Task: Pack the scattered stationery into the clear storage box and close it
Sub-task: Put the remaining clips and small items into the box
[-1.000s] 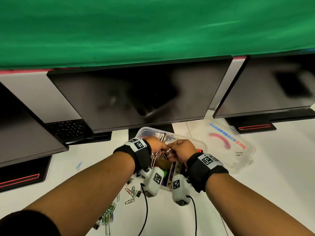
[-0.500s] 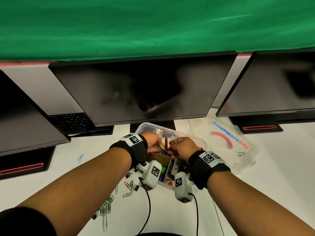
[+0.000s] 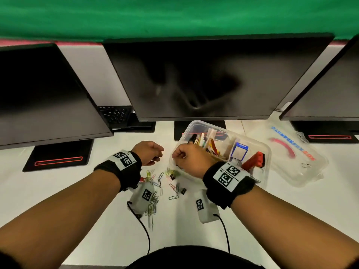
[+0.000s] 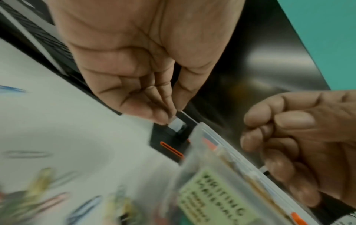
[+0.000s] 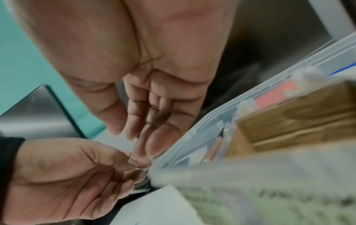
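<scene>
Beside the clear storage box (image 3: 269, 152), left hand (image 3: 148, 152) loosely curled, right hand (image 3: 189, 158) fisted, both apparently empty; the paper clips (image 3: 160, 176) look light and slippery, probably best pinched in clusters.

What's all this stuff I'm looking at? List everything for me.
clear storage box: one, transparent, open, mid-table, holding pens and other stationery
lid: one, clear with blue lettering, lying right of the box
paper clips: many, mixed colours, scattered on the table left of the box
binder clips: at least one, black, among the paper clips
monitors: three, black, behind
keyboard: one, black, between two monitors
backdrop: one, green, rear
table: one, white
left hand: one, fingers curled, left of the box
right hand: one, fisted, at the box's near-left edge
</scene>
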